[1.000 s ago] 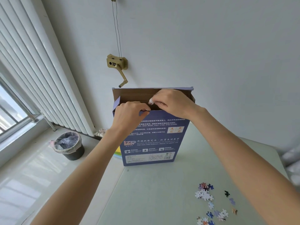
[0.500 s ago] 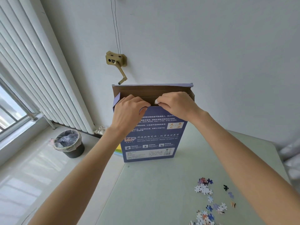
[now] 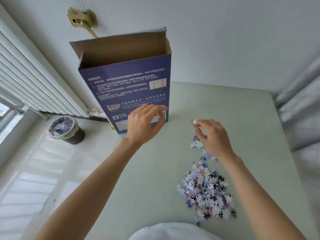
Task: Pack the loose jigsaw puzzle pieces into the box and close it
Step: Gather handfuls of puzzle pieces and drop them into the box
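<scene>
The tall blue puzzle box (image 3: pixel 128 80) stands upright at the table's far left, its top flap raised and the brown inside showing. My left hand (image 3: pixel 143 122) hovers in front of the box's lower part, its fingers loosely curled and holding nothing. My right hand (image 3: pixel 211 135) hangs over a small scatter of pieces (image 3: pixel 195 144), fingers bent downward, white tape on the index fingertip; I see nothing held in it. A large heap of loose puzzle pieces (image 3: pixel 206 189) lies nearer to me on the right.
The pale green table (image 3: pixel 155 170) ends close to the box on the left. Below on the floor stands a lined waste bin (image 3: pixel 66 129), beside a white radiator (image 3: pixel 34 84). A crank fitting (image 3: pixel 81 19) sits on the wall. Grey fabric (image 3: pixel 303 110) hangs at the right.
Both hands have left the box's top opening and dropped toward the table, the right one over the pieces. The view has tilted down, bringing the large heap into sight.
</scene>
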`<action>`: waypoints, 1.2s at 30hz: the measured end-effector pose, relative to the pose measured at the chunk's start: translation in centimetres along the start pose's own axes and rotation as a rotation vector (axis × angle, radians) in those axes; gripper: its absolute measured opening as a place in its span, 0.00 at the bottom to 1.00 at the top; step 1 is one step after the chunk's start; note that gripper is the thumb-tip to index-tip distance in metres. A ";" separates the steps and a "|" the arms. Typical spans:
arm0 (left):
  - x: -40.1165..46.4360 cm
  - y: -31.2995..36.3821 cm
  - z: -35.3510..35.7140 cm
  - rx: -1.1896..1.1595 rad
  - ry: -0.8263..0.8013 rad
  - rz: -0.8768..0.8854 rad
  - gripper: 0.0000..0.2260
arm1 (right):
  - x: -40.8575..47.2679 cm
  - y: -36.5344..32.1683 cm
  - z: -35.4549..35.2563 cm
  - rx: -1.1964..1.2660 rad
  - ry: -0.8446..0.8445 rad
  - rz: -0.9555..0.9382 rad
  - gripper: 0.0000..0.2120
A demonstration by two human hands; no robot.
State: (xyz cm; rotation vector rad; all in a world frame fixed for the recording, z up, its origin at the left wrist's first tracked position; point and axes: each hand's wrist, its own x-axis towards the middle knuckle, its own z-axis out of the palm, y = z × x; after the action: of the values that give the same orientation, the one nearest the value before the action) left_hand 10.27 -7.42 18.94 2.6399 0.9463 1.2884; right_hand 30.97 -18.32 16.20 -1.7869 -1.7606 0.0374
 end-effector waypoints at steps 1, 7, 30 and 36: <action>-1.8 1.6 1.6 -0.049 -0.101 -0.071 0.07 | -3.0 1.6 -0.1 -0.001 -0.109 0.117 0.11; -11.3 7.6 9.4 -0.072 -1.013 -0.484 0.28 | -16.5 8.4 0.1 -0.061 -0.648 0.601 0.28; -19.9 12.7 15.9 -0.039 -1.067 -0.725 0.44 | -15.3 10.4 9.2 -0.196 -0.839 0.213 0.56; -19.9 12.7 15.5 -0.078 -1.054 -0.724 0.40 | -15.3 10.2 9.2 -0.128 -0.868 0.148 0.39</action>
State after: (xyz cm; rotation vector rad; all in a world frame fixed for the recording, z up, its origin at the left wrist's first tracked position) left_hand 18.71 -25.43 -1.15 2.0409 1.3132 -0.2181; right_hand 34.38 -27.76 -1.73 -2.1694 -2.2123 0.8973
